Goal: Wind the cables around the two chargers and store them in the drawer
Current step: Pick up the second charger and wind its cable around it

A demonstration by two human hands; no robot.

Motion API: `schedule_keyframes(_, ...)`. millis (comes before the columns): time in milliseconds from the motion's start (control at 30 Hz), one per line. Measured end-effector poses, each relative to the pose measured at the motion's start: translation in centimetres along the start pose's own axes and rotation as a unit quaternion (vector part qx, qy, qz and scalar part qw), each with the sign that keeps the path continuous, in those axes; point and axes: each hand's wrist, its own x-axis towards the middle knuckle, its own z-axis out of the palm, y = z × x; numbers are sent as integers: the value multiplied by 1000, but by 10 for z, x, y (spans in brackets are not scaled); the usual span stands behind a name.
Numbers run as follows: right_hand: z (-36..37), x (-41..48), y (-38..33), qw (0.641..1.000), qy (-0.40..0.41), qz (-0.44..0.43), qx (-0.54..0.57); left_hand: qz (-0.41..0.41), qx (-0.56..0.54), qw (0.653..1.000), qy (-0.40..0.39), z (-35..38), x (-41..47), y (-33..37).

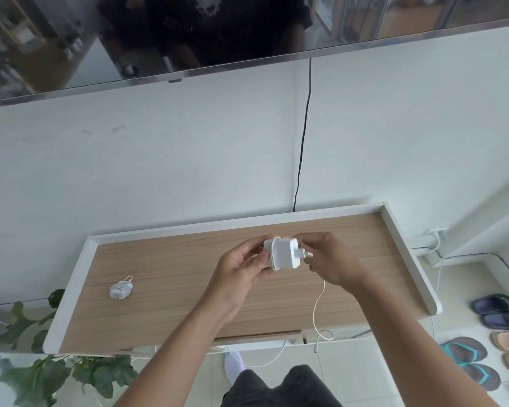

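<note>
My left hand point(241, 267) grips a white square charger point(283, 254) above the middle of the wooden table top point(171, 312). My right hand point(331, 259) pinches the charger's white cable point(318, 306) right beside the plug. One turn of cable lies around the charger's body. The rest of the cable hangs down over the table's front edge. A second white charger point(121, 289), with its cable wound around it, lies on the left part of the table. The drawer's wooden front point(259, 337) shows just under the table's front edge.
A white raised rim point(406, 254) borders the table at the back and sides. A black cable point(303, 136) runs down the white wall from a dark screen point(159, 36). A leafy plant point(41, 362) stands at the lower left. Sandals point(500, 342) lie on the floor at the right.
</note>
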Motion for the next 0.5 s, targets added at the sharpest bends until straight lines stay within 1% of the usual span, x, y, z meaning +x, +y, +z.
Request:
schedule_keyframes(100,12,-1,6,1000,10,28,-5,2,-38,999,28,5,7,-1)
schedule_keyframes(200,24,-3,10,999,-1,21,-46,4,-22,996,84,7,16,-6)
schedule_keyframes(267,31,-8,12,996,-39,4,-82,13,47,990,133,5,22,-11)
schedule_keyframes(333,35,-12,12,991,-67,-1,-120,32,165,971,169,2,25,-15)
schedule_keyframes(400,34,-14,7,988,-72,-1,-140,55,276,942,183,-2,25,-17)
schedule_keyframes(500,26,-16,-7,988,-62,-11,-140,87,348,916,179,-7,25,-18)
